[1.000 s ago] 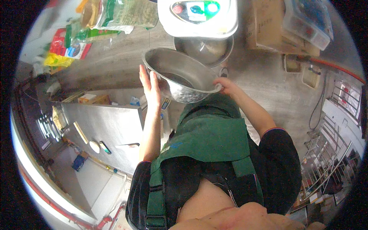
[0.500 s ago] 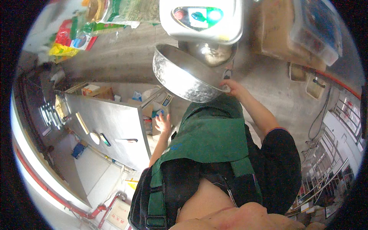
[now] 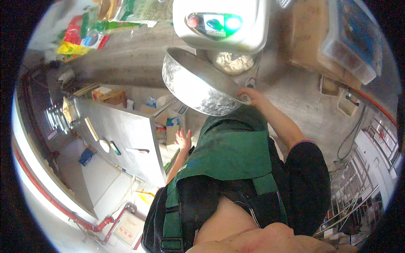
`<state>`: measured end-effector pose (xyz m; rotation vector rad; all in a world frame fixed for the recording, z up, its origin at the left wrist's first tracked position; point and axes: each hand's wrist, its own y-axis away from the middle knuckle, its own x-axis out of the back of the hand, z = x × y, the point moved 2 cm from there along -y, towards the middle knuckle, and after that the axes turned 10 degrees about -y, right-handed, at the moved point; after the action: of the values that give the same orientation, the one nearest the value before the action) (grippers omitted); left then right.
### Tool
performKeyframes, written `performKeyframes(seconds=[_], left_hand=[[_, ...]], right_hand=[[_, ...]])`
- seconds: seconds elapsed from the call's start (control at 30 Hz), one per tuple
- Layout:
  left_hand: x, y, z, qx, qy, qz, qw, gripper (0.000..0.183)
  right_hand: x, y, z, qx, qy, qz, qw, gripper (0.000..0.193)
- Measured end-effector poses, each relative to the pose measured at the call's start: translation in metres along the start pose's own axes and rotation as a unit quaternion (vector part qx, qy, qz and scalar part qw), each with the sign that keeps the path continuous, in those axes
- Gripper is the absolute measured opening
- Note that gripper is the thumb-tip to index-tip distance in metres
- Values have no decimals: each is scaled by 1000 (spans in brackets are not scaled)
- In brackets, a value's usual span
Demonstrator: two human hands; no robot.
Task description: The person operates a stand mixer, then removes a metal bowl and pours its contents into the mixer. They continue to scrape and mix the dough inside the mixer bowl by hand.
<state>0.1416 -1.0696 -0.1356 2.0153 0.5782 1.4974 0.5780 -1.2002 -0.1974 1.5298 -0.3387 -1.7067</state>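
My right hand (image 3: 249, 97) is closed on the near right rim of a large metal basin (image 3: 198, 90). The basin is tilted, its shiny outer wall toward me. Just behind it, under a white mixer (image 3: 219, 25) with a lit control panel, sits a metal mixer bowl (image 3: 255, 69). Pale lumpy dough (image 3: 234, 62) shows inside that bowl, which the basin partly hides. My left hand (image 3: 183, 139) is open, fingers spread, holding nothing. It hangs near the corner of a steel worktable (image 3: 122, 126), apart from the basin.
On the worktable lie a knife (image 3: 139, 150), a wooden stick (image 3: 91, 129) and a round pale item (image 3: 104, 146). Boxes stand behind it. Colourful bags (image 3: 84, 40) lie far left. At right are a cardboard box (image 3: 310, 33), a clear plastic bin (image 3: 352, 46) and metal racks (image 3: 354, 189).
The basin has shifted slightly left with my right hand still on its rim. The dough in the mixer bowl now shows clearly. My left hand has lowered a little toward me.
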Motion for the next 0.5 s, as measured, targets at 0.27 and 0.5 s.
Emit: performKeyframes(seconds=[0.27,0.5], left_hand=[[-4,10,-9,-3,4,7,1000,70],[8,-16,8,-9,-29,-12,999,71]], right_hand=[[29,2,18,201,299,-79,930,45],[48,-48,20,134,46,84,986,35]])
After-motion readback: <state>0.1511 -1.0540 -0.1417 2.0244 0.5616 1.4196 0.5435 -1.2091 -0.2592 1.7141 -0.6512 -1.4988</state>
